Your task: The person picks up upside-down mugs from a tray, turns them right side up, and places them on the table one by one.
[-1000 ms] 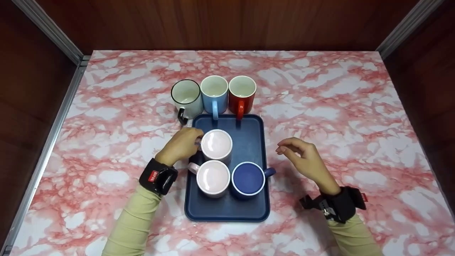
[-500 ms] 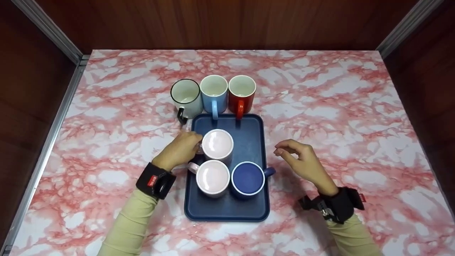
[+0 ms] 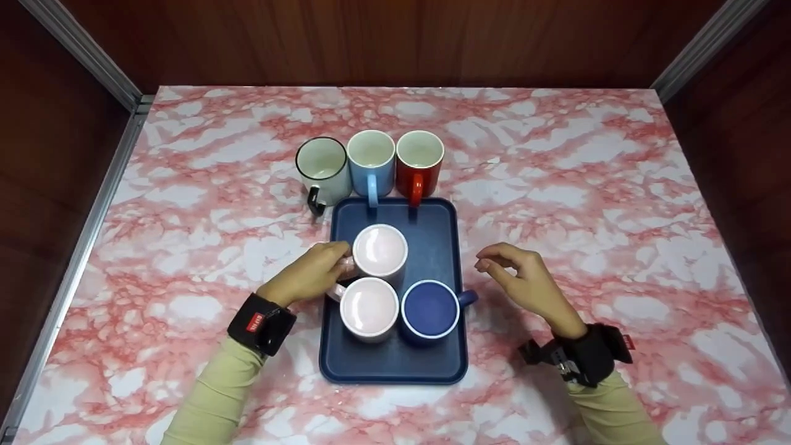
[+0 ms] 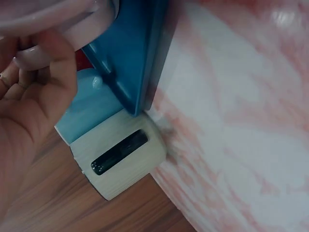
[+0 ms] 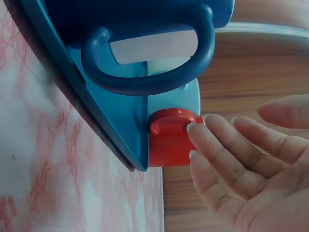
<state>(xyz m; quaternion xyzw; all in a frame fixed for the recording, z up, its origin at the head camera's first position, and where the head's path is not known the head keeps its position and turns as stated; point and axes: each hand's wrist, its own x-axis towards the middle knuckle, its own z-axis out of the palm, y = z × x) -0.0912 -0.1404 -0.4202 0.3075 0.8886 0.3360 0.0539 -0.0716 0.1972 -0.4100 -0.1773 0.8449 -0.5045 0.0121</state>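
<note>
"Lying flat on the marbled table (image 3: pixel 556 154), the dark blue tray (image 3: pixel 395 363) occupies the space between the hands. Any shift since one second ago?"

"Negative. Tray position is unchanged."

"Report the hands."

"Left hand (image 3: pixel 309 275): at the tray's left edge, lower toward the person than one second ago, fingers and thumb pinching a mug handle. Right hand (image 3: pixel 522 275): right of the tray, pose nearly unchanged, fingers loosely bent, nothing held."

"State mug positions."

"Far pink mug (image 3: pixel 380 250): upright within the tray outline, directly right of the left hand, shifted slightly rightward; base contact is hidden. Near pink mug (image 3: pixel 369 309): just nearer the person. Dark blue mug (image 3: pixel 431 309): between the near pink mug and the right hand. Pale mug (image 3: pixel 322 170), light blue mug (image 3: pixel 371 162) and red mug (image 3: pixel 420 161): one row, beyond both hands."

"Which handle is gripped?"

"The far pink mug's handle (image 4: pixel 34 59), now turned toward the person."
</note>
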